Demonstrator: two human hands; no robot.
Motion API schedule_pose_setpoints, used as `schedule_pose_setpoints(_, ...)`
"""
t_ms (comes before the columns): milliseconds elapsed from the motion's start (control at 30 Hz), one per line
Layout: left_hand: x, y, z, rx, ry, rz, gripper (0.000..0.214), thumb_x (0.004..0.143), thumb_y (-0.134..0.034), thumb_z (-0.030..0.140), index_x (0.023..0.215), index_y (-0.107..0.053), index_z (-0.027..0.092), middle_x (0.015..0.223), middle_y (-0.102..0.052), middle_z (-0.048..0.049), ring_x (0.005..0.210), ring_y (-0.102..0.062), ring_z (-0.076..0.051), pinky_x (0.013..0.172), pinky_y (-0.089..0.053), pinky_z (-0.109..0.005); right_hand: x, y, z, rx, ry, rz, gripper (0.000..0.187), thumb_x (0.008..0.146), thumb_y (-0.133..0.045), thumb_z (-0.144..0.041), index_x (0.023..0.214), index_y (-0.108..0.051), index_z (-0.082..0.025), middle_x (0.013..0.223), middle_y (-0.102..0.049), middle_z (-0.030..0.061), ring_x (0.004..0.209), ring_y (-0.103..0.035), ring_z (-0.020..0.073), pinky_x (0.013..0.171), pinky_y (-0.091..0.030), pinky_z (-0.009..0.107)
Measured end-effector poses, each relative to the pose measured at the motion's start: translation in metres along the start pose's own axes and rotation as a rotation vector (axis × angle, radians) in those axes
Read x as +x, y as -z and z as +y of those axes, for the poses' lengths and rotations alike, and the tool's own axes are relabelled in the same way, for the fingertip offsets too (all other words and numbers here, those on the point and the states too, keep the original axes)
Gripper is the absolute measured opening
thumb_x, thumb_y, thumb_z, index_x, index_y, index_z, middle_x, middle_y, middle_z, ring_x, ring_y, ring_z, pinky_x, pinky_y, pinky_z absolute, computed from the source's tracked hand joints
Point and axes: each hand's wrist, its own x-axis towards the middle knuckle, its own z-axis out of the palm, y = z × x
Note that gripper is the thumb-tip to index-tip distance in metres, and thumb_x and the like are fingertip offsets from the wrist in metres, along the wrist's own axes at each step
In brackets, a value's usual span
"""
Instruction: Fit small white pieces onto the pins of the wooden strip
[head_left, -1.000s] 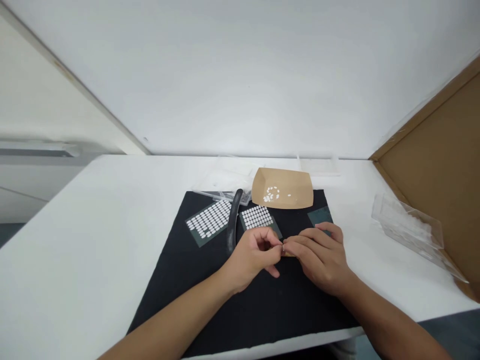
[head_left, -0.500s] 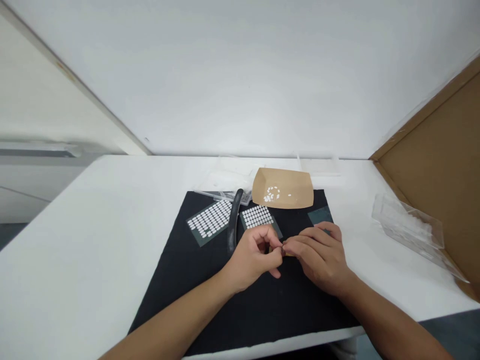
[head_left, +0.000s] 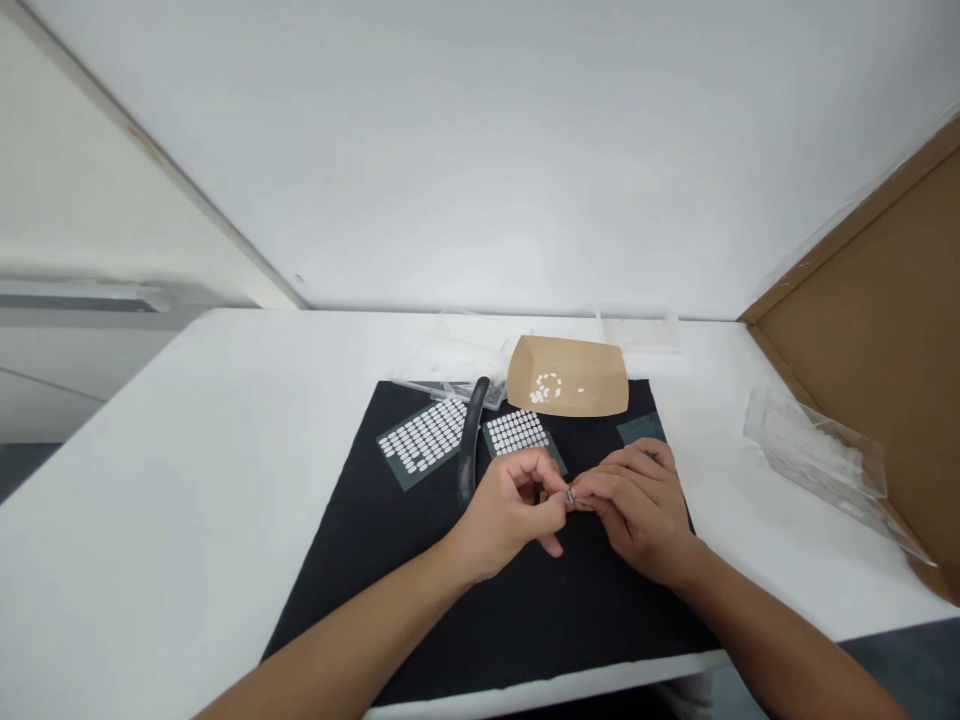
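My left hand is closed in a pinch, its thumb and index finger at one side of a small silver-grey metal piece. From the other side, the fingertips of my right hand press together on the same piece. Its exact kind is too small to make out. A tan block-like thing shows partly under the fingertips, mostly hidden. Beyond my left hand lies a sheet of white oval stickers. A black curved handle lies left of that sheet, with a second sticker sheet farther left.
A brown paper tray with several small white ovals stands at the back. Beside it, a clear box holds small metal parts. A dark green card lies behind my right hand. Clear plastic cases stand right of the black mat.
The fingers of my right hand have shifted slightly, and the small metal piece between the fingertips now shows more plainly. My left hand keeps its pinch. The view has shifted slightly.
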Motion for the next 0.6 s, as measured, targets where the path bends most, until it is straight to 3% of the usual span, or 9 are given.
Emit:
schedule_pose_setpoints(333, -0.0009, -0.0011, 0.0041, -0.028, 0.002, -0.034, 0.04, 0.074, -0.094, 0.043, 0.078, -0.07, 0.011, 0.073, -0.066, -0.0033, 0.06, -0.059, -0.011, 0.036, -0.059, -0.02, 0.0005, -0.0001, 0.0014, 0.162, -0.137, 0.001, 0.014, 0.103, -0.063, -0.012, 0.1, -0.066, -0.025, 0.086, -0.079, -0.004, 0.078, -0.069, 0.017, 0.086, -0.039, 0.041)
schedule_pose_setpoints(600, -0.0011, -0.0002, 0.0061, -0.037, -0.053, -0.082, 0.035, 0.08, -0.091, 0.041, 0.089, -0.076, 0.011, 0.081, -0.07, -0.0055, 0.062, -0.065, -0.013, 0.036, -0.058, -0.018, -0.0008, 0.0024, 0.0016, 0.2, -0.191, 0.018, 0.014, 0.101, -0.064, -0.012, 0.1, -0.066, -0.026, 0.086, -0.077, -0.0033, 0.078, -0.069, 0.018, 0.086, -0.04, 0.041)
